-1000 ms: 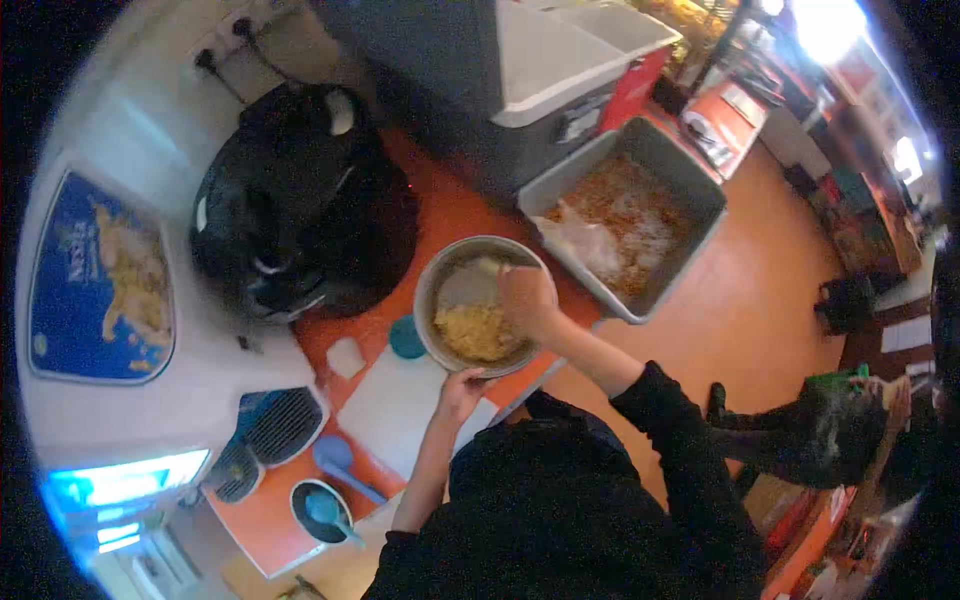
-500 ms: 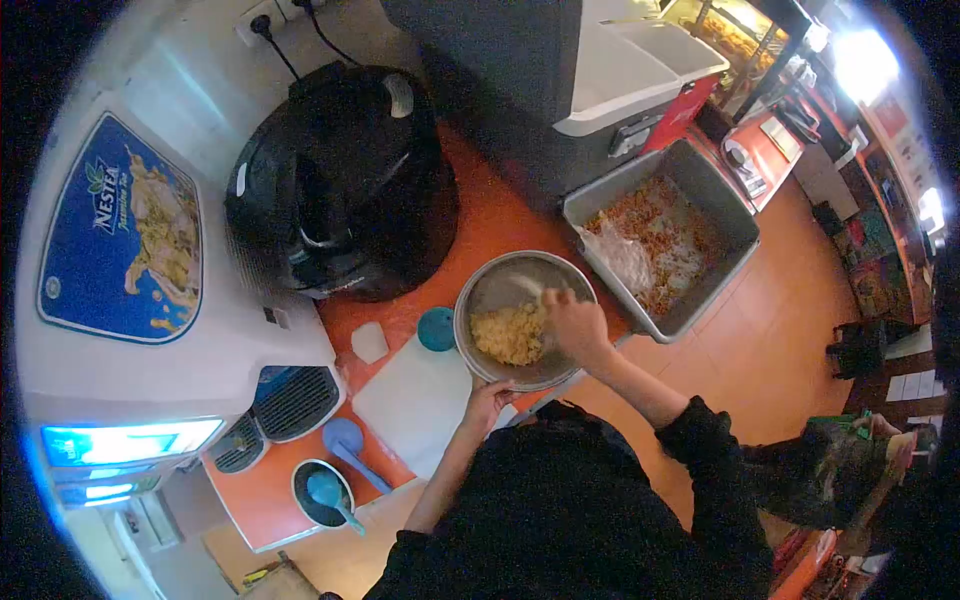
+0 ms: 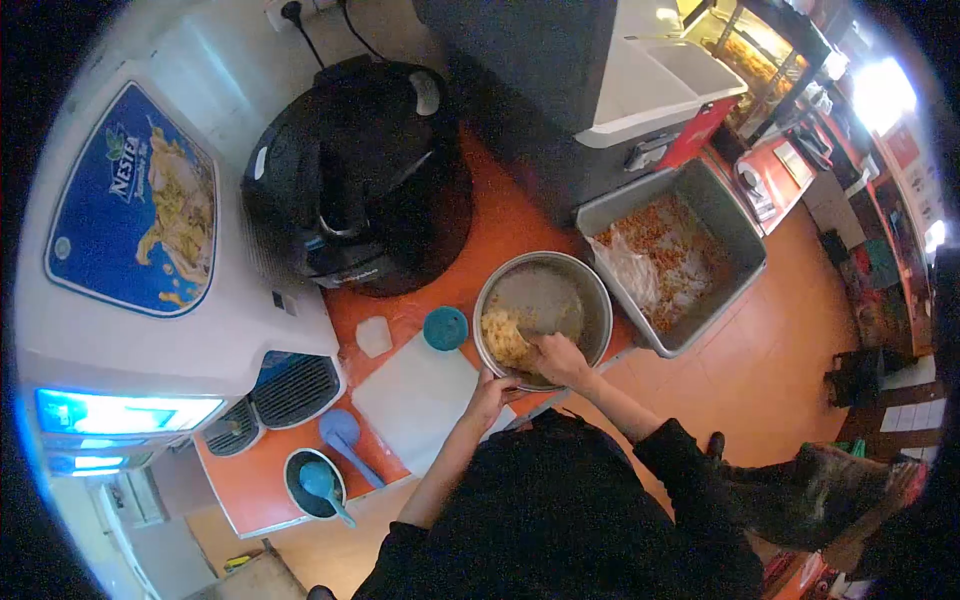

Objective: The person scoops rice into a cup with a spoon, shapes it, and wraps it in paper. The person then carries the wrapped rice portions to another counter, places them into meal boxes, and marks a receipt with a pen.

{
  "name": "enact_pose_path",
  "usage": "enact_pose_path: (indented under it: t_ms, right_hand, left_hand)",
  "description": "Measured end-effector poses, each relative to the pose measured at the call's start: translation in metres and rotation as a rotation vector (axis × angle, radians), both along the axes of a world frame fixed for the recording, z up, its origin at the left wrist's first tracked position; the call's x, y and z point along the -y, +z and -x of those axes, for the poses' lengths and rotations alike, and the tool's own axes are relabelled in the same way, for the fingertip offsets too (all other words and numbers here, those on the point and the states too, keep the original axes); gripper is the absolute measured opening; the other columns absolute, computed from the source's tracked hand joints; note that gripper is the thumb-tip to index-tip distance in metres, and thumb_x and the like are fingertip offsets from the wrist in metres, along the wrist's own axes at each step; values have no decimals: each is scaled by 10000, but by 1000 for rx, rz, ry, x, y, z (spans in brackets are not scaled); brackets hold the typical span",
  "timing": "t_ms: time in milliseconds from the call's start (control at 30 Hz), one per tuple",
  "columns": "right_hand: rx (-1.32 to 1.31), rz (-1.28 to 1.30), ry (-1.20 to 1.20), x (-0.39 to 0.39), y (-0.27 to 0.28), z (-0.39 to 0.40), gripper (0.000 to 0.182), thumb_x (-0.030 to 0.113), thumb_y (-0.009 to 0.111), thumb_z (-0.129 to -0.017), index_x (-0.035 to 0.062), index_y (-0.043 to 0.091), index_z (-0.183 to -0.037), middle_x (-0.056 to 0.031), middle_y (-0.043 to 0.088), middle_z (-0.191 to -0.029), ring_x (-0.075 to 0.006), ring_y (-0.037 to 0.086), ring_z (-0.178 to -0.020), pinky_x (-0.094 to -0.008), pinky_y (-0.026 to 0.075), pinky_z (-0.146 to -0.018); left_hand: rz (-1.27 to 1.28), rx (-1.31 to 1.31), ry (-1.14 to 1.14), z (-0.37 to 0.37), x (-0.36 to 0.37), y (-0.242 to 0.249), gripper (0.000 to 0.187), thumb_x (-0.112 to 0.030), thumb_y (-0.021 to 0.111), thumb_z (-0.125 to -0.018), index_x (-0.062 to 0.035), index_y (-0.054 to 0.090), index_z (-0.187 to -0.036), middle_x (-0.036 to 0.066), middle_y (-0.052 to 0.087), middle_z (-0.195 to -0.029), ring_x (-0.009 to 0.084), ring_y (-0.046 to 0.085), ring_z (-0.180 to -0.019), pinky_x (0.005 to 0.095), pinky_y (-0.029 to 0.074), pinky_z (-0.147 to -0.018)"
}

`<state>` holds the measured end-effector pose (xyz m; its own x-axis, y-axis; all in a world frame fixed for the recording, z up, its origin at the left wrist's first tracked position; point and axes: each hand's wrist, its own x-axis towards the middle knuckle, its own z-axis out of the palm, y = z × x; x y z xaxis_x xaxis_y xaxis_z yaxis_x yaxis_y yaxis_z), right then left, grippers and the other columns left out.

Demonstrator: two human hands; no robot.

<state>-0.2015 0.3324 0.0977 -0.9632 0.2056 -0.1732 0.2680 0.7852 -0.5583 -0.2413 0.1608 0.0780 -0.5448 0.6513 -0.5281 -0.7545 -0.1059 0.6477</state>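
Orange counter (image 3: 500, 225), orange tiled floor (image 3: 790, 330), bright light (image 3: 880, 90) beyond.

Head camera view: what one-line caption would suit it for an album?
Right hand works yellow food inside a metal bowl while the left hand steadies its rim, on an orange counter.

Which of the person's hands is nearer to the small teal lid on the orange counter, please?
Left. The left hand grips the metal bowl's near rim, just below and right of the teal lid. The right hand is inside the bowl, farther right.
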Motion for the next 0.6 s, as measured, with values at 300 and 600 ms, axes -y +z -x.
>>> enact_pose_path:
  t_ms: [300, 600]
  right_hand:
    - [83, 257, 39, -22, 10, 8, 246, 122, 541, -827, -38, 641, -984, -247, 635, -840, -331, 640, -818, -402, 480, -751]
    - [183, 660, -295, -52, 19, 15, 237, 93, 534, -829, -52, 650, -977, -180, 650, -944, -221, 642, -846, -311, 520, -616]
  left_hand:
    - [41, 48, -114, 35, -12, -6, 564, 31, 543, -814, -122, 326, -1311, 92, 531, -1215, 232, 589, -1044, 353, 572, -773]
    - [406, -367, 70, 32, 35, 14, 750, -83, 710, -732, -93, 280, -1346, 178, 339, -1363, 293, 538, -1071, 398, 516, -834]
